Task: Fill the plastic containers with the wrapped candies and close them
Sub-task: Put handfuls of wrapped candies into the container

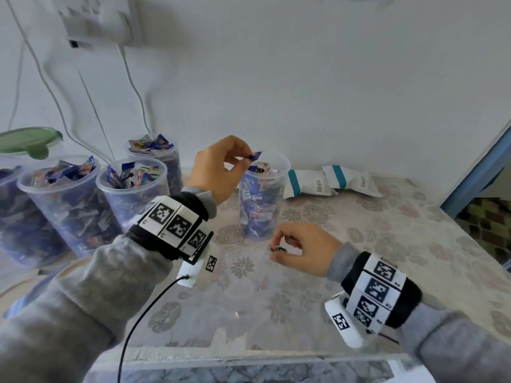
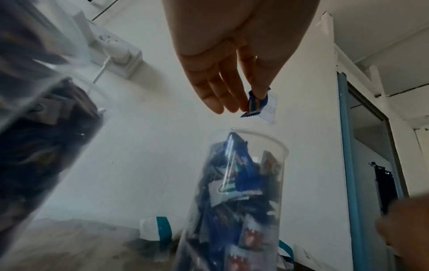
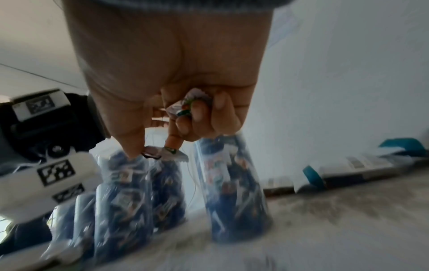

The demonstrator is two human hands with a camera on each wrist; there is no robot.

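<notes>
Fill nearly done, lids mostly pending.
My left hand [image 1: 218, 168] fingers pinch a blue candy [image 1: 255, 156] over the near-full container [image 1: 261, 194]; right hand [image 1: 301, 248] pinches more candies [image 3: 162, 155] at its 5 o'clock. Three full tubs [image 1: 132, 186] at 9 o'clock lack lids; one green lid [image 1: 27, 140] is on.

Your head view looks down and forward over the worktop [image 1: 318, 286] toward the wall. Left wrist view sits low, close, tilted up past your fingers [image 2: 216, 88]. Right wrist view, blurred, looks level. All three share the container [image 1: 261, 200].

Both hands [image 1: 221, 172] [image 1: 304, 248] pinching, left higher.
</notes>
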